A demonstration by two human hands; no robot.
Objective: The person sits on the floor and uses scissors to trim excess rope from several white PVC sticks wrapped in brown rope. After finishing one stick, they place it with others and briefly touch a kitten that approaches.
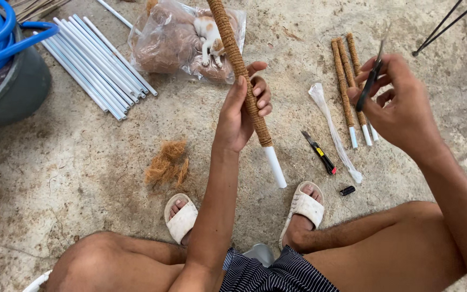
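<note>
My left hand (pixel 241 111) grips a white pipe wrapped in brown coir rope (pixel 239 65), held slanting over the concrete floor, its bare white end (pixel 274 167) pointing down toward my feet. My right hand (pixel 401 105) holds a pair of dark scissors (pixel 373 75) upright, off to the right of the pole. Beneath that hand, three finished coir-wrapped poles (pixel 347 81) lie side by side on the floor.
A bundle of white pipes (pixel 95 59) lies at the upper left beside a grey tub (pixel 20 89) with blue hose. A kitten (pixel 209 35) rests on a plastic bag of coir. Loose coir (pixel 167 162), a utility knife (pixel 320 152), a plastic strip (pixel 333 130) and a small black lighter (pixel 347 190) lie near my sandalled feet.
</note>
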